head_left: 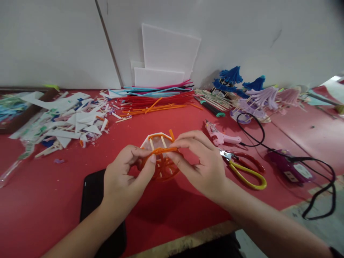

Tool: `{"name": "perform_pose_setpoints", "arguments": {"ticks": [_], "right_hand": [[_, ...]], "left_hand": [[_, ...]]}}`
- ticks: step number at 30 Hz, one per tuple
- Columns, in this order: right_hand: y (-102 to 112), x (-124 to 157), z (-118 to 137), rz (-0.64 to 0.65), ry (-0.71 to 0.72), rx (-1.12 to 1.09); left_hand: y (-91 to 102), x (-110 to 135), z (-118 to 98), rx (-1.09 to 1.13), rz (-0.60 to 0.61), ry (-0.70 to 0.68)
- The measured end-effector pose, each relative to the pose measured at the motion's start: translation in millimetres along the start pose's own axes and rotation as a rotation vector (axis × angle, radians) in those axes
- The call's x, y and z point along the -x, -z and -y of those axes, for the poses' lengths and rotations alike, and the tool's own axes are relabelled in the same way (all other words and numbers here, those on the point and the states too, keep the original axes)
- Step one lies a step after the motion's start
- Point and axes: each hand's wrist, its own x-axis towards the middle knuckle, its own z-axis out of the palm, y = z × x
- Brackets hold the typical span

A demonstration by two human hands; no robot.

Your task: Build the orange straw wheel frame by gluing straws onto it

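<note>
Between my hands is a small round craft model (166,171), built of orange pipe cleaners and pale sticks, with a white-edged rim at its far side. My left hand (126,172) pinches its left edge between thumb and fingers. On the other side my right hand (201,161) has thumb and fingertips closed on an orange pipe cleaner (161,150) that runs across the model. A short orange end sticks up near the right fingertips. The fingers hide part of the model's middle and sides.
A black phone (91,193) lies by my left wrist. Right of my hands are a pink glue gun (221,136), yellow-and-red-handled pliers (242,168) and a purple power strip (290,166) with black cord. White scraps (77,118), red pipe cleaners (161,101) and small blue umbrella shapes (231,77) lie farther back.
</note>
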Motion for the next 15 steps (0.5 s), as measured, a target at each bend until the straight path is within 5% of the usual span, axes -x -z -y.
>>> {"name": "perform_pose_setpoints", "arguments": {"ticks": [15], "right_hand": [[-8.3, 11.4, 10.5, -0.037, 0.305, 0.001]], "left_hand": [[0.4, 0.0, -4.9, 0.042, 0.041, -0.050]]}}
